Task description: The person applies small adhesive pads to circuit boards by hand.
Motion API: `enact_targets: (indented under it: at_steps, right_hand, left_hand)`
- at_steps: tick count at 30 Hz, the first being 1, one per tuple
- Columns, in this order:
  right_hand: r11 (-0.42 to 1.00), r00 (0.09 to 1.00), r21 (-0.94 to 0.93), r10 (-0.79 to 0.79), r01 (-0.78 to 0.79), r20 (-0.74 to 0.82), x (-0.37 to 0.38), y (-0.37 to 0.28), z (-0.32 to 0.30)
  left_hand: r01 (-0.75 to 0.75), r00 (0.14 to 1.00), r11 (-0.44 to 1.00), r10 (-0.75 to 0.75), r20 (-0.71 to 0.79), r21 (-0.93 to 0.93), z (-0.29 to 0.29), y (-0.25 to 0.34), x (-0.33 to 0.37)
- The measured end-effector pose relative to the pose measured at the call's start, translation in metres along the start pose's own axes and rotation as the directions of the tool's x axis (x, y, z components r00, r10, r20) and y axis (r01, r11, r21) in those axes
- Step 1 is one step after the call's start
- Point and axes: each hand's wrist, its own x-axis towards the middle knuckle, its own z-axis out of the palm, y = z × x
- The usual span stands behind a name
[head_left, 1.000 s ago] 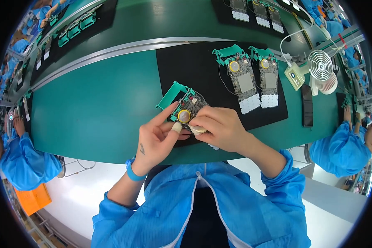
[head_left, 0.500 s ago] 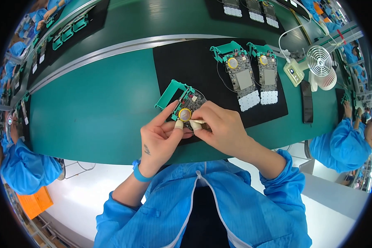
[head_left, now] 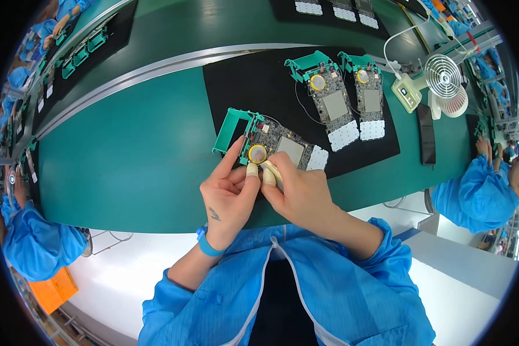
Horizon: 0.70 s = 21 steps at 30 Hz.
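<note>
A circuit board (head_left: pixel 289 149) with a green plastic frame (head_left: pixel 232 130) at its left end lies tilted over the black mat in front of me. My left hand (head_left: pixel 232 189) grips its lower left edge, the fingers behind it and the thumb near a round silver coin cell (head_left: pixel 258 153) ringed in yellow. My right hand (head_left: pixel 299 187) is closed at the board's near edge, just right of the coin cell. Pale finger covers sit on the thumbs and at least one right finger. Whether the right fingertips pinch something small cannot be made out.
Two similar boards (head_left: pixel 335 106) (head_left: pixel 371 100) with green frames lie on the black mat (head_left: pixel 236 83) at the right. Beyond them stand a small white fan (head_left: pixel 443 78) and a dark phone (head_left: pixel 425 134). A metal rail (head_left: pixel 155 68) crosses behind; co-workers in blue sit at both sides.
My right hand has shifted slightly and its fingers point more upward, uncovering the board's grey square and white end. The whole view has moved a little.
</note>
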Motion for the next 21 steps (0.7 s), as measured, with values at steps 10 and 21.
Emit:
enact_targets:
  at_steps: [10, 21]
  right_hand:
    - [1.000, 1.000, -0.022, -0.001, 0.001, -0.006, 0.0010, -0.0016, 0.0002]
    - [0.998, 1.000, -0.064, -0.003, 0.002, -0.010, 0.0021, -0.0023, 0.0001]
  left_hand:
    - [-0.010, 1.000, 1.000, 0.010, -0.003, 0.014, 0.0000, -0.0006, 0.0010]
    - [0.010, 1.000, 0.999, -0.010, -0.005, 0.030, 0.0013, 0.0047, 0.0006]
